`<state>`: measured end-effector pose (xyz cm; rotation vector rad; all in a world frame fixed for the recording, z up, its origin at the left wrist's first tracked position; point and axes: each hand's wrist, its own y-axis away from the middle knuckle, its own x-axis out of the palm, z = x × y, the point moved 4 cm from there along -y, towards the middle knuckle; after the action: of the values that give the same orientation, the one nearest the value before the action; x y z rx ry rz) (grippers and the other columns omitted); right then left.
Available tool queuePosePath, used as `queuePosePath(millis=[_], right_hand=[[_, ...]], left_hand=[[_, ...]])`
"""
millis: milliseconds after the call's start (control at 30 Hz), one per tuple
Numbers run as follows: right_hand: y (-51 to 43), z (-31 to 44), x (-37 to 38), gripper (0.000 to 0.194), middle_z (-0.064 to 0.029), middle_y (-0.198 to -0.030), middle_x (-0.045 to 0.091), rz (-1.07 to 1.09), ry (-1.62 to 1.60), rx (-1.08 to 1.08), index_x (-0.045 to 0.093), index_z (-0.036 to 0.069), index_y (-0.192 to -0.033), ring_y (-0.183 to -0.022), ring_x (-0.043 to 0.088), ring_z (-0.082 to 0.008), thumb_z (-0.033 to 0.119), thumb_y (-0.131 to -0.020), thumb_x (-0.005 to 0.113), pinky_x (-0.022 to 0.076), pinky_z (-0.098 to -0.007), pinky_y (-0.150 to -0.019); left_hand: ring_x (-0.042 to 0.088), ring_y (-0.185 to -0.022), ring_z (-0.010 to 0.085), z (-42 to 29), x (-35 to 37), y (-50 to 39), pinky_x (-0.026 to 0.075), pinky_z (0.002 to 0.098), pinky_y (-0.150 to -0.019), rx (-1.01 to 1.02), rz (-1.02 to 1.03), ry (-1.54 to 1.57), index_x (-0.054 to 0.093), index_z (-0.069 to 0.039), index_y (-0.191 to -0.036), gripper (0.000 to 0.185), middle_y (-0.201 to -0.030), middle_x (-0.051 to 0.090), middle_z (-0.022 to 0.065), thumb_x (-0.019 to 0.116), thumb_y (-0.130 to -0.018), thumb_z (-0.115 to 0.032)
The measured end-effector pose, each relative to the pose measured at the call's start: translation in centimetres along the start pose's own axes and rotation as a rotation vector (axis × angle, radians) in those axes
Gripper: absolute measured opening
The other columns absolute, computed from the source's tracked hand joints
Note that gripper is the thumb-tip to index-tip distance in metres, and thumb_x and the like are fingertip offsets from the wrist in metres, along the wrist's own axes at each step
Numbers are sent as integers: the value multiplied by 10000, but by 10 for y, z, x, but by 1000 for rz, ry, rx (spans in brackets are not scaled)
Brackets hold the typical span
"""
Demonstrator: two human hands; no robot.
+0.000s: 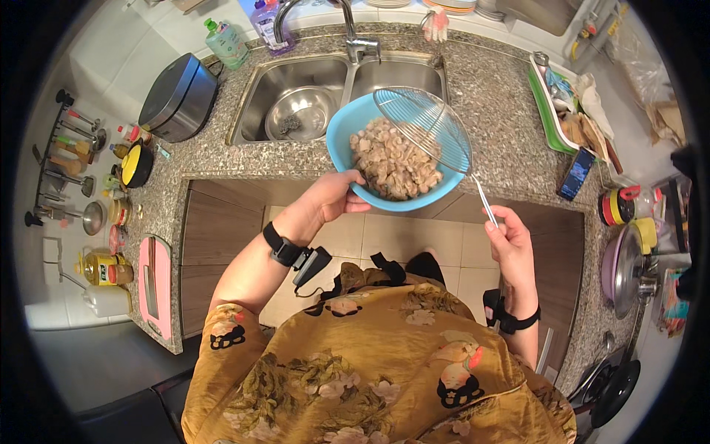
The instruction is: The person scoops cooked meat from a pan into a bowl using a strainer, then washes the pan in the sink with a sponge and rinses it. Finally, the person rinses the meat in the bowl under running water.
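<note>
My left hand [339, 195] grips the near left rim of a blue plastic bowl [339, 136], which is tilted towards me over the counter's front edge. Pale, moist chopped pieces, apparently raw meat, fill much of the bowl [391, 161]. My right hand [507, 230] holds the thin metal handle of a wire skimmer [424, 125]. The skimmer's round mesh head lies over the bowl's right part and covers some of the pieces. Its handle slants down to the right, outside the bowl.
Behind the bowl is a double steel sink [244, 119] with a faucet [363, 49]; a metal basin [319, 111] with a scouring pad sits in its left half. A rice cooker [177, 100] stands left, a pink cutting board [163, 277] lower left. At right are a phone [577, 173] and a green-and-white tray [538, 105].
</note>
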<state>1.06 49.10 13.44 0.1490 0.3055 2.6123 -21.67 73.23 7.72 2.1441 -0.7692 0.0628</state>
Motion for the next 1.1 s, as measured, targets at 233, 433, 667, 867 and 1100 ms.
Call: queuePosePath(millis=[233,433,667,867,1100], right_hand=[[-95,7,-23,217,141,-572,347,9,26,22,600,74,-1153,-495,263,20,125,-942,599,181,-186,-454],[-177,19,-53,215,118,-584,400,45,223,44,598,80,-1146,-524,291,2,146,-941,602,208,-206,-471],[-268,-17,-65,264,-12,-779,597,73,470,39,605,59,-1120,-684,501,-88,217,-911,634,416,-250,-622],[-321,-60,-40,301,-101,-822,648,88,541,-26,604,35,-1121,-755,595,-173,245,-906,619,469,-327,-687],[-329,-54,-3,273,-114,-878,641,130,599,73,577,39,-1122,-735,614,-221,220,-919,593,481,-354,-709]], left_hand=[[688,-739,252,-45,-10,-91,604,383,-703,21,-68,33,482,10,-1053,197,-894,648,134,503,-893,-103],[689,-785,308,-80,-3,-156,610,385,-676,-65,-129,81,459,21,-1085,233,-933,637,173,488,-884,-93],[679,-750,375,-71,-16,-263,613,383,-584,-171,-213,194,430,37,-1135,272,-952,625,206,474,-889,-72],[608,-1040,365,-58,-27,-313,596,443,-798,-172,-305,367,410,1,-1258,331,-1218,517,219,488,-942,-55],[534,-1138,294,-75,-7,-280,446,443,-958,91,-451,273,399,81,-1319,492,-1287,522,169,572,-900,-110]])
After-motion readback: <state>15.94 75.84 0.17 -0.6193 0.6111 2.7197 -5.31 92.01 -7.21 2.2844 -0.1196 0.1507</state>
